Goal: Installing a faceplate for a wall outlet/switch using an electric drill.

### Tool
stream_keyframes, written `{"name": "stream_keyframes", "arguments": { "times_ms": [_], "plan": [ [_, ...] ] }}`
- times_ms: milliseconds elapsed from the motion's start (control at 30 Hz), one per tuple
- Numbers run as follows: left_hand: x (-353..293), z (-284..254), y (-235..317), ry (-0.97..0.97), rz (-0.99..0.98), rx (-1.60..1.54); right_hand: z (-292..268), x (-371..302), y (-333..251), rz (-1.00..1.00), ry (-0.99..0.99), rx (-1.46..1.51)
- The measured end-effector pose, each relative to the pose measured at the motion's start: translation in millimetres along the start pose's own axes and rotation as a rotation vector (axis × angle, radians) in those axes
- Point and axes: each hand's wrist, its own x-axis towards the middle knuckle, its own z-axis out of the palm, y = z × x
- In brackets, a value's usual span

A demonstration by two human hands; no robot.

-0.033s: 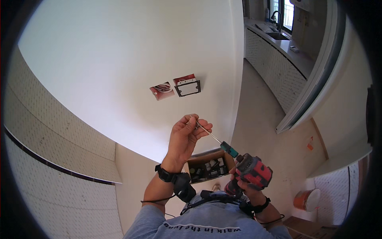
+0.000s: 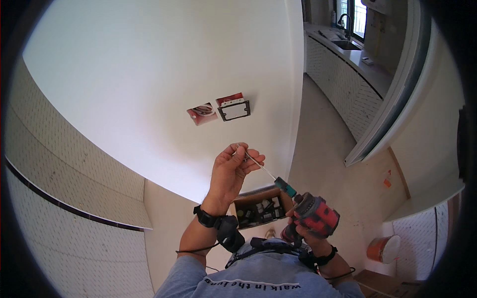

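Note:
My right hand (image 2: 304, 233) is wrapped round the grip of a red and black cordless drill (image 2: 318, 217). From its chuck, a teal and black bit holder (image 2: 285, 186) carries a long thin metal driver bit (image 2: 264, 170) up and to the left. My left hand (image 2: 233, 164) pinches the tip of that bit between thumb and forefinger, the other fingers half curled. Small metallic bits by those fingers may be screws, too small to be sure. Beyond on the white wall, a black-framed switch plate (image 2: 234, 110) hangs tilted at a red wall box. Beside it, another red box (image 2: 202, 113) shows loose wires.
Below my hands, a cardboard box (image 2: 238, 202) holds several small dark and white parts. An orange-and-white bucket (image 2: 382, 249) stands at lower right, near a brown carton (image 2: 380, 285). A doorway at right leads to a counter with a sink (image 2: 346, 45). Covered cabinets (image 2: 74, 238) line the left.
The drill and its bit holder have shifted very slightly left. My left hand keeps its pinch in the same place.

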Motion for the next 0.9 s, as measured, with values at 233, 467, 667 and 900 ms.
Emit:
{"name": "stream_keyframes", "arguments": {
  "times_ms": [233, 467, 667, 900],
  "plan": [
    [14.1, 6.0, -14.8, 0.009, -0.022, -0.026, -12.7, 4.5, 50.9, -0.084, 0.214, -0.499],
    [76.0, -9.7, -18.2, 0.065, -0.047, -0.054, 26.0, 68.3, 11.8, -0.551, 0.244, -0.898],
    [102.9, -24.1, -12.8, 0.048, -0.03, -0.012, 22.2, 97.3, 28.7, -0.585, 0.23, -0.956],
    [104.6, -15.7, -2.8, 0.11, -0.054, 0.088, 38.0, 106.0, 7.1, -0.564, 0.337, -0.949]
  ]
}}
